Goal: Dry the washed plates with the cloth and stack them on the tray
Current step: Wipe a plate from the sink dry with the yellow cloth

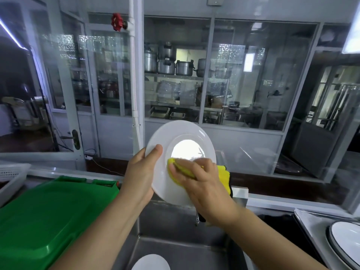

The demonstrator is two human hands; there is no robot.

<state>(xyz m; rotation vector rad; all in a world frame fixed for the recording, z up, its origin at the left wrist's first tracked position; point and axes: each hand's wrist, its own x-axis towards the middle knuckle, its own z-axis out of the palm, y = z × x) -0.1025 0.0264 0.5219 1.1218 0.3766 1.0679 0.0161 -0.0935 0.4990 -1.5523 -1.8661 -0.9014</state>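
Glossy white plate, fluffy yellow cloth, brushed steel sink, smooth green plastic lid.

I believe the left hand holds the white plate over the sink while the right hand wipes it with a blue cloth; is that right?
Not quite: the cloth is yellow, not blue, as the head view shows. The rest stands: the left hand holds the white plate over the sink while the right hand wipes it.
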